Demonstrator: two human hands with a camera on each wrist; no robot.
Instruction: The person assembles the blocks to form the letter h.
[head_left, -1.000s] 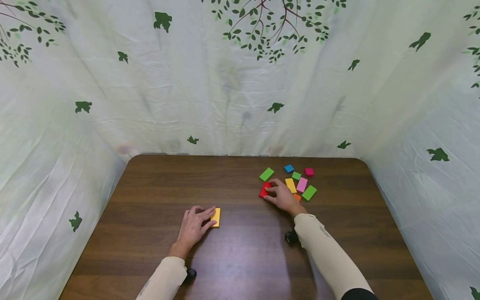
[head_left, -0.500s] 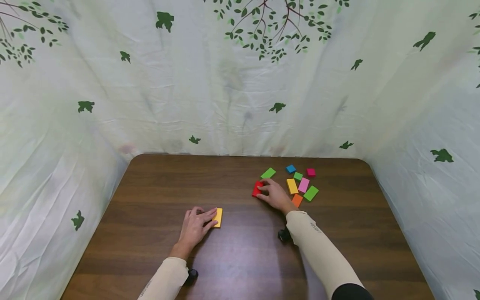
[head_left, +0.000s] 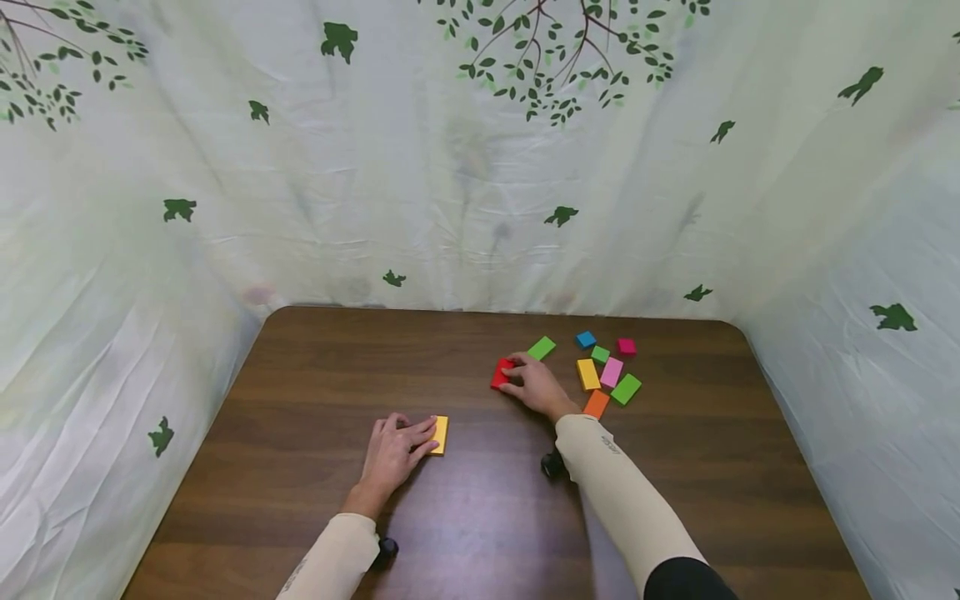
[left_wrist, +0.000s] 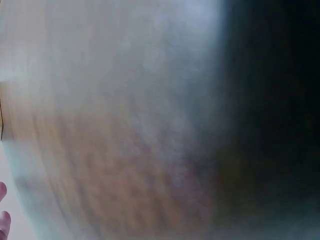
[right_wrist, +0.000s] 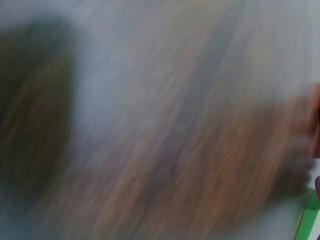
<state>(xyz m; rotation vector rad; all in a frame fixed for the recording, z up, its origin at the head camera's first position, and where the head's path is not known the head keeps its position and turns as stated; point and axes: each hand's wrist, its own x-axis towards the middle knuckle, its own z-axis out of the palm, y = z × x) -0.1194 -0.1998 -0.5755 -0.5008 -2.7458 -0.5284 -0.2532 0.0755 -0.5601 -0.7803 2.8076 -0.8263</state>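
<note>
In the head view my left hand (head_left: 393, 454) lies flat on the brown table (head_left: 480, 508), its fingertips resting on the left part of a yellow-orange block (head_left: 442, 434). Farther back and to the right, my right hand (head_left: 534, 387) pinches a red block (head_left: 500, 373) between thumb and fingers, low on the table. Both wrist views are blurred. The left wrist view shows only fingertips (left_wrist: 2, 220) at its lower left edge, and the right wrist view shows a sliver of green (right_wrist: 312, 220) at its right edge.
Right of the red block lie several loose blocks: a green one (head_left: 542, 347), blue (head_left: 586, 339), magenta (head_left: 627, 346), yellow (head_left: 588, 374), pink (head_left: 612, 372), another green (head_left: 626, 389) and orange (head_left: 596, 403). A leaf-printed curtain (head_left: 450, 167) encloses the table on three sides.
My right hand has drawn the red block leftward, away from the cluster; the orange block it hid now shows. The left hand stays on the yellow-orange block.
</note>
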